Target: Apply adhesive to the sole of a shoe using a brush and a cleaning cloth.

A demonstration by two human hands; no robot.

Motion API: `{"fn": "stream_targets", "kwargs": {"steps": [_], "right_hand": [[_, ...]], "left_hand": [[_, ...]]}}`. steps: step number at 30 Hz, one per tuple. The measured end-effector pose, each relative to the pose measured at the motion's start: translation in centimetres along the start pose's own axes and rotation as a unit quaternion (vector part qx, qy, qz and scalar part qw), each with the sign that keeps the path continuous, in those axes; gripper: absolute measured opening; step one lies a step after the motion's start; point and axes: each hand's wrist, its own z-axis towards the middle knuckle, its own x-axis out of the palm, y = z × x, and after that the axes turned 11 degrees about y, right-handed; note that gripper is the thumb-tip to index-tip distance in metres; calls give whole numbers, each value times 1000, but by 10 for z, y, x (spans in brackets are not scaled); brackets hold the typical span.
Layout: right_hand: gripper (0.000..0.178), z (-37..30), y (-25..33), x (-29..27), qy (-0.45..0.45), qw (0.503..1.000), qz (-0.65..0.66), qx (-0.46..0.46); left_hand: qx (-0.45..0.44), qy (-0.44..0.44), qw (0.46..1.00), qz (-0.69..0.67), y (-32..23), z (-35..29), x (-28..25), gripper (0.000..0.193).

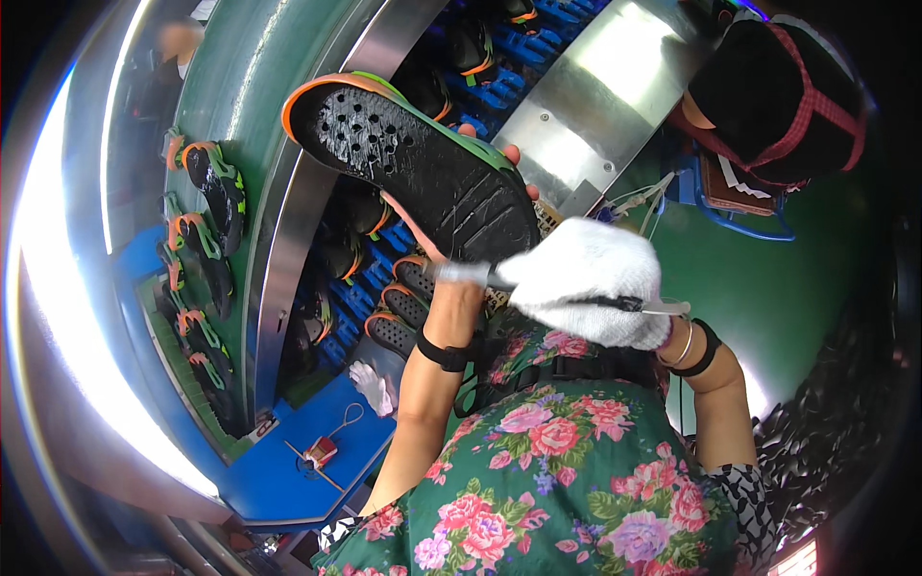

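Note:
My bare left hand [416, 228] holds up a shoe sole [423, 173], gripping it by the sides. The sole is black, with orange and green along its edge and a patch of round holes at the far left end. Parts of its surface shine as if wet. My right hand [588, 280], in a white knitted glove, is closed around a brush [466, 274]. Its pale bristles point left, just below the sole's near end and in front of my left wrist. Whether the bristles touch the sole I cannot tell.
Several soles ride on a curved green conveyor belt [226, 96] at the left. More soles [392, 331] sit on a rack behind my left arm. A blue table [288, 470] carries a small red container and a white glove [370, 386]. Another person's black-and-red headwear [778, 96] shows upper right.

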Motion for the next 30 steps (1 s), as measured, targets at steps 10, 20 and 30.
{"fn": "stream_targets", "kwargs": {"steps": [10,20,30], "right_hand": [[20,-5,-3,-1,15,996,88,26],[15,-12,-7,-5,20,994,87,63],[27,-20,-3,-4,153,982,-111,11]], "left_hand": [[37,-87,996,-3,1,-13,-8,106],[-62,-61,996,15,-7,-18,-20,110],[-171,-105,979,46,-21,-15,-29,113]]}}
